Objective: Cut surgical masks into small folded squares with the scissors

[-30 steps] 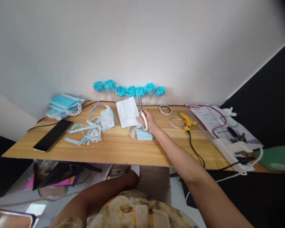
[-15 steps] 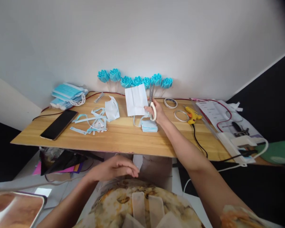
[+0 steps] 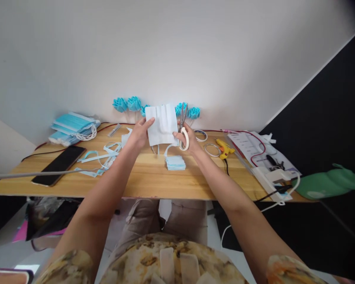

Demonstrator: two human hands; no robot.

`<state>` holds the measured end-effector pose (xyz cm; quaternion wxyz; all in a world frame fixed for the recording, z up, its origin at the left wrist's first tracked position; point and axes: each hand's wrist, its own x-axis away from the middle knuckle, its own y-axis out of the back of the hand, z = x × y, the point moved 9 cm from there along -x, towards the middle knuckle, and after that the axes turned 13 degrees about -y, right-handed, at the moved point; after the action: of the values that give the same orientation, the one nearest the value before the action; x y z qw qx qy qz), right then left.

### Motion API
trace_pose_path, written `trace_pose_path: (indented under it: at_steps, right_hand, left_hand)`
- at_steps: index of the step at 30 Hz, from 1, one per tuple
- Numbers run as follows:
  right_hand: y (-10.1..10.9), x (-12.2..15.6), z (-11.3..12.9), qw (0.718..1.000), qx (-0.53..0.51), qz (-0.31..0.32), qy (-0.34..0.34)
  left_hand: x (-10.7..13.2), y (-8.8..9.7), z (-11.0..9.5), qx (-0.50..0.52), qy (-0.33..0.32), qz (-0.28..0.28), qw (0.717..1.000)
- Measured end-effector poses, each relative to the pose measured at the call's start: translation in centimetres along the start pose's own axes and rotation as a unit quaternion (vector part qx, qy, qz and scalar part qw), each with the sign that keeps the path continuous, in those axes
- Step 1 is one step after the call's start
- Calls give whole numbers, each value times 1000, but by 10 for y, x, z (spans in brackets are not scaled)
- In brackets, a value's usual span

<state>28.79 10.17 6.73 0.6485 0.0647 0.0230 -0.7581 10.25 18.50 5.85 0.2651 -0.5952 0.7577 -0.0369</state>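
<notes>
A pleated white face mask sheet [image 3: 162,125] is stretched upright between my two hands above the table. My left hand [image 3: 140,132] pinches its left edge, thumb in front. On the opposite side my right hand [image 3: 189,138] holds scissors [image 3: 184,132] with white handles, blades pointing up, while its thumb presses the sheet's right edge. Below the sheet lies a small stack of cut light-blue mask pieces [image 3: 175,163]. Blue mask strips [image 3: 102,157] are scattered near my left forearm, which hides part of them. Blue flowers [image 3: 134,103] stand along the wall, some behind the sheet.
Whole blue masks [image 3: 72,124] are piled at the back left, with a phone [image 3: 59,165] in front. To the right are tape rolls [image 3: 200,135], a yellow glue gun [image 3: 225,149], a white power strip [image 3: 268,183] and a green bottle [image 3: 328,183]. Cords cross the table.
My left hand has risen from my lap and taken hold of the mask sheet's left edge. My right hand still holds the scissors and sheet. The camera view has shifted slightly.
</notes>
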Motion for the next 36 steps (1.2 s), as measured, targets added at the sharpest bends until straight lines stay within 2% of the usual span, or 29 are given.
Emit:
trace_pose_path:
  at_steps: [2, 5, 9, 13, 16, 19, 24, 28, 30, 36]
  right_hand:
    - [1, -3, -5, 1000, -2, 12, -4]
    - [10, -9, -13, 999, -35, 14, -20]
    - [27, -27, -19, 995, -89, -15, -33]
    - [38, -42, -9, 993, -93, -65, 18]
    - [44, -41, -7, 989, -87, -111, 34]
    - [47, -33, -8, 987, -77, -134, 36]
    - [43, -26, -16, 987, -129, -98, 5]
    - [24, -26, -29, 985, -157, -27, -69]
    - [15, -24, -31, 987, -138, -1, -79]
    - [10, -16, -30, 997, -43, -21, -68]
  left_hand:
    - [-10, -1, 6, -5, 12, -28, 1000]
    - [-15, 0, 3, -67, -20, -74, 995]
    - [-16, -17, 1, -136, -59, -18, 989]
    - [-20, -29, 3, -142, -63, 20, 988]
    - [-25, -30, 8, -101, -41, 42, 993]
    - [-24, -30, 17, -44, 7, 81, 996]
    - [-24, -28, 27, 13, 54, 99, 994]
    - [-31, -20, 28, 52, 31, 67, 996]
    - [-32, -14, 28, 66, 11, 48, 997]
    - [-26, 9, 37, 77, 7, -3, 997]
